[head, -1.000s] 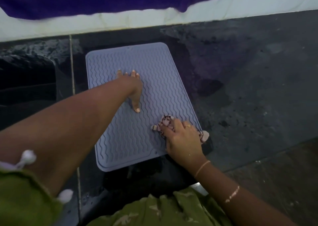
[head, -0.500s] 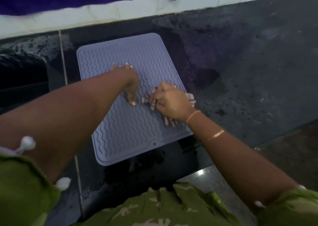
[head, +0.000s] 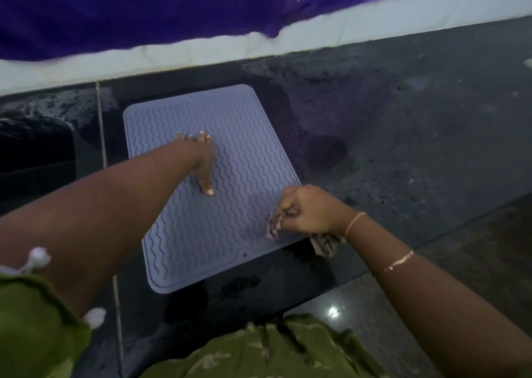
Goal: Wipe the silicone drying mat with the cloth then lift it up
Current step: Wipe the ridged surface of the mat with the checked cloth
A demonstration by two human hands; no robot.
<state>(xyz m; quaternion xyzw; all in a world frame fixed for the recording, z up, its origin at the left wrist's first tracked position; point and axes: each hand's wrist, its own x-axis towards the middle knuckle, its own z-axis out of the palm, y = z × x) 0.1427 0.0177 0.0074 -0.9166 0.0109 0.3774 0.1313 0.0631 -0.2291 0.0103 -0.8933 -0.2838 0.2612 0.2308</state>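
A grey-blue silicone drying mat (head: 184, 242) with wavy ridges lies flat on the dark stone counter (head: 403, 135). My left hand (head: 203, 163) presses flat on the mat's middle, fingers spread, thumb pointing toward me. My right hand (head: 308, 210) is a fist at the mat's near right edge, closed on a patterned cloth (head: 324, 243). Bits of the cloth stick out to the left of the fist and below the wrist.
A white ledge (head: 374, 29) runs along the back of the counter with purple fabric (head: 144, 12) draped over it. A seam (head: 102, 135) in the counter runs left of the mat. Lighter floor (head: 354, 314) shows past the counter's near edge.
My right hand has swept the cloth from the mat's middle, beside my left thumb, back to the near right edge. My left hand has stayed pressed on the mat.
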